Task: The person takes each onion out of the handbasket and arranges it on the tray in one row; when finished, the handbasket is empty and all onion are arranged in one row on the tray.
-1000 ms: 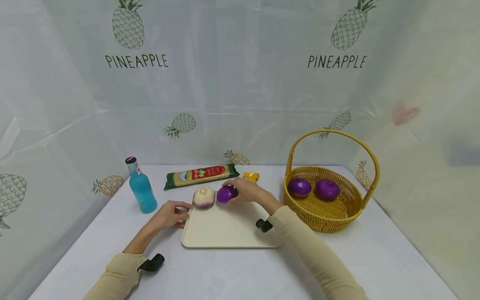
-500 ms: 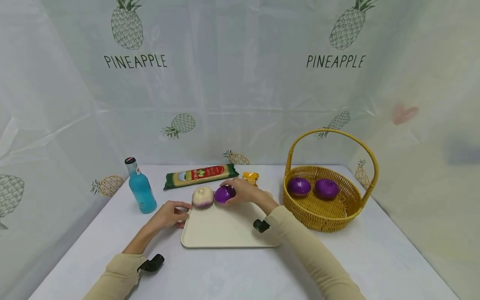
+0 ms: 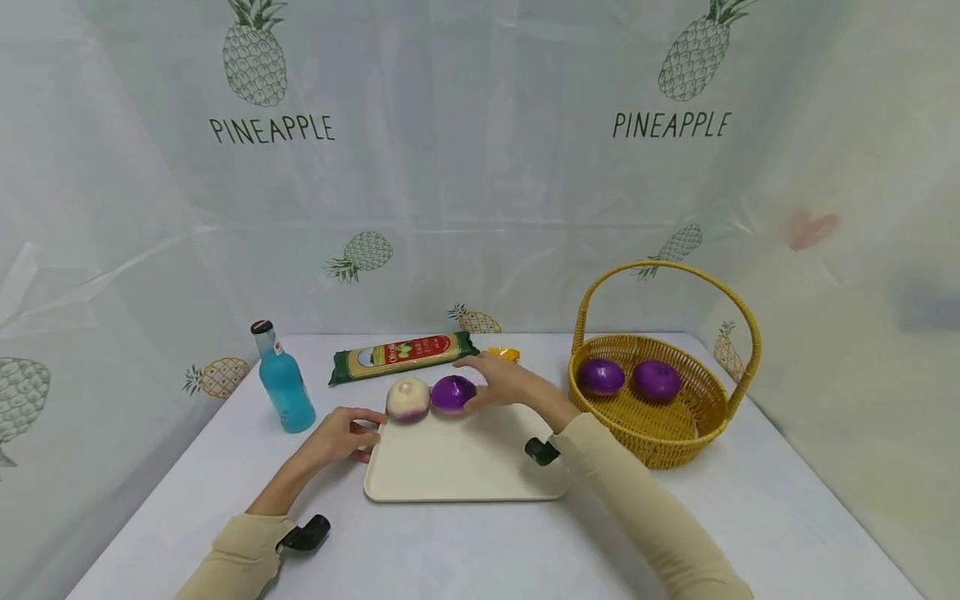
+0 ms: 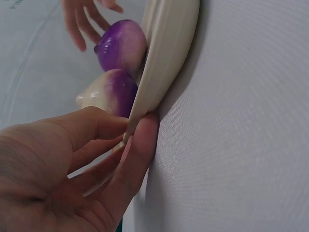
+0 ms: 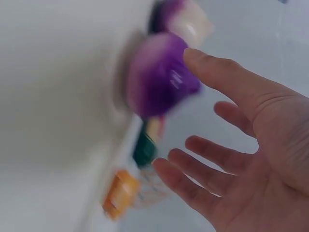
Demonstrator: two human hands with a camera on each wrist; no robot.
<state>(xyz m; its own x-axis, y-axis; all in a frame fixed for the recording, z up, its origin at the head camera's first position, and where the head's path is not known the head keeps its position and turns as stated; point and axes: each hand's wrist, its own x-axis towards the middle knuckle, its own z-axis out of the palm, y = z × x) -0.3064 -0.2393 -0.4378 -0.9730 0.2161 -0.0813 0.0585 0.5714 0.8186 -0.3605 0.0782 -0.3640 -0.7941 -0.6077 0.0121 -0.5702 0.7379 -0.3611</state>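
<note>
The right hand [image 3: 504, 382] is spread wide, fingers loose, holding nothing; the purple onion [image 3: 453, 393] lies just off its fingertips toward the left, at the tray's [image 3: 465, 467] far edge. Beyond it sits the pale onion [image 3: 408, 398], nearer the left hand [image 3: 339, 433], which pinches the tray's far-left corner.

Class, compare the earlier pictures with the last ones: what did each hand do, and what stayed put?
The right hand let go of the purple onion, fingers now spread beside it. The onion lies on the tray next to the pale onion. The left hand still grips the tray's corner. Basket and bottle unchanged.
</note>
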